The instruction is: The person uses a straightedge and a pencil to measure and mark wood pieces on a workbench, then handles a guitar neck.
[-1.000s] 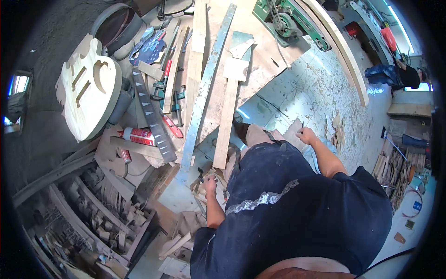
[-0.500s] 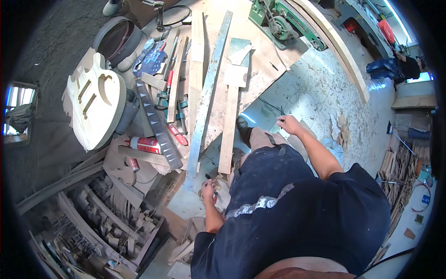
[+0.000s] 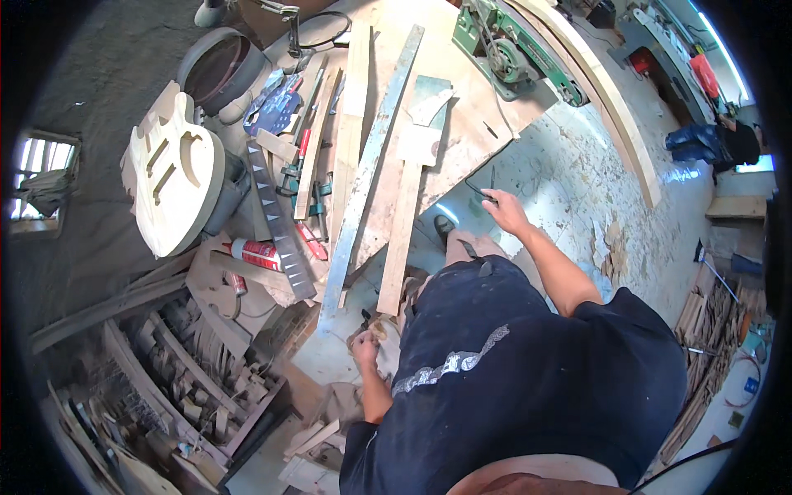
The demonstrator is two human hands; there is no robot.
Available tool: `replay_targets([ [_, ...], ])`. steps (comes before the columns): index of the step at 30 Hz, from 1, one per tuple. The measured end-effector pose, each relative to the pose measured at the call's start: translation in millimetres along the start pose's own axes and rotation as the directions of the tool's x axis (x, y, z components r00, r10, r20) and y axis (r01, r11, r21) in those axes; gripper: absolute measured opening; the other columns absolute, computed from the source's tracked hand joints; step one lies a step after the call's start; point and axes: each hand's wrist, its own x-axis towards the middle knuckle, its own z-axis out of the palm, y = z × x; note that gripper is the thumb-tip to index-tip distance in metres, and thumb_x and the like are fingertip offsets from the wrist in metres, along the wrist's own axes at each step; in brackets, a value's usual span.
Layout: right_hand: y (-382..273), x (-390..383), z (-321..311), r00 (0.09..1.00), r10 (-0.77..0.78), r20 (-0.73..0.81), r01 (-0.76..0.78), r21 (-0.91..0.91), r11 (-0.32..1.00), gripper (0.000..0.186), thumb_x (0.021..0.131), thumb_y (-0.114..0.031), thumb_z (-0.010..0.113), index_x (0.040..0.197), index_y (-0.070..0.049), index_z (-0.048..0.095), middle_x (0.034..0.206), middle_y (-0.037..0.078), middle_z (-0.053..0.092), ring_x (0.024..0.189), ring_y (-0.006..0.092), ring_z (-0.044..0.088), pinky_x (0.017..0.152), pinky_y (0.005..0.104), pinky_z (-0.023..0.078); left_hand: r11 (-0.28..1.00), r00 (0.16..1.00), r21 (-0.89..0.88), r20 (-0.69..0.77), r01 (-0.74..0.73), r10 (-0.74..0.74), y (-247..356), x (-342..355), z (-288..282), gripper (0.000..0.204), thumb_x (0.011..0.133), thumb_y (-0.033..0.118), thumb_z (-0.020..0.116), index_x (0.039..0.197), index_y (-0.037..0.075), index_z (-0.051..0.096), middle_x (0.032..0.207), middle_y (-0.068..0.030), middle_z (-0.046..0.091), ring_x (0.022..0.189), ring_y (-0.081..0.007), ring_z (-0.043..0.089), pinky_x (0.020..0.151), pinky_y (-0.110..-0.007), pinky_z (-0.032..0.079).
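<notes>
My left hand (image 3: 364, 348) hangs low beside the near end of the workbench, its fingers closed. A slim dark-tipped object (image 3: 365, 316) shows just above it; its kind is unclear. My right hand (image 3: 505, 211) is out over the floor, beyond my knee, with fingers closed around something small and dark that I cannot make out. Between the hands, a long wooden neck blank (image 3: 398, 247) with a wide pale head lies on the bench, its near end jutting past the edge. Alongside it lies a long worn metal straightedge (image 3: 371, 169).
On the bench (image 3: 474, 124) are a toothed saw blade (image 3: 276, 227), wood strips (image 3: 355, 91), clamps and a green machine (image 3: 507, 62). A pale guitar body (image 3: 186, 186) stands left, near a red-and-white bottle (image 3: 257, 253). Below is a bin of offcuts (image 3: 198, 400). Another person (image 3: 730, 144) is far right.
My right hand has moved slightly forward and left. The left hand has shifted a little down and left. The bench has slid slightly in view as my head moved.
</notes>
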Motion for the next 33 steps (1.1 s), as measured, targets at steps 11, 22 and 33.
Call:
replay_targets([
  [11, 22, 66, -22, 0.986, -0.167, 0.027, 0.164, 0.072, 0.984, 0.037, 0.093, -0.023, 0.062, 0.125, -0.003, 0.065, 0.119, 0.022, 0.067, 0.111, 0.0403, 0.062, 0.096, 0.0444, 0.049, 0.944, 0.862, 0.149, -0.387, -0.293, 0.328, 73, -55, 61, 0.018, 0.092, 0.016, 0.065, 0.095, -0.002, 0.066, 0.083, -0.0092, 0.067, 0.072, -0.0162, 0.062, 0.067, -0.031, 0.054],
  [22, 47, 85, -45, 0.958, -0.268, 0.098, 0.255, 0.133, 0.958, 0.035, 0.094, -0.019, 0.061, 0.124, -0.002, 0.065, 0.112, 0.021, 0.066, 0.107, 0.0408, 0.062, 0.092, 0.0451, 0.050, 0.680, 0.683, 0.406, -0.164, -0.610, 0.711, 223, -73, 187, 0.025, 0.095, 0.022, 0.066, 0.103, -0.001, 0.070, 0.094, -0.0117, 0.070, 0.087, -0.0215, 0.065, 0.080, -0.034, 0.052],
  [33, 33, 36, -93, 0.979, -0.203, 0.021, 0.204, -0.097, 0.974, 0.034, 0.093, -0.020, 0.063, 0.123, -0.003, 0.066, 0.109, 0.019, 0.068, 0.104, 0.0387, 0.063, 0.091, 0.0453, 0.049, 0.302, 0.395, 0.377, 0.198, -0.875, 0.897, 388, 19, 340, 0.032, 0.092, 0.022, 0.065, 0.118, 0.003, 0.068, 0.120, -0.0176, 0.064, 0.115, -0.0360, 0.057, 0.103, -0.045, 0.043],
])
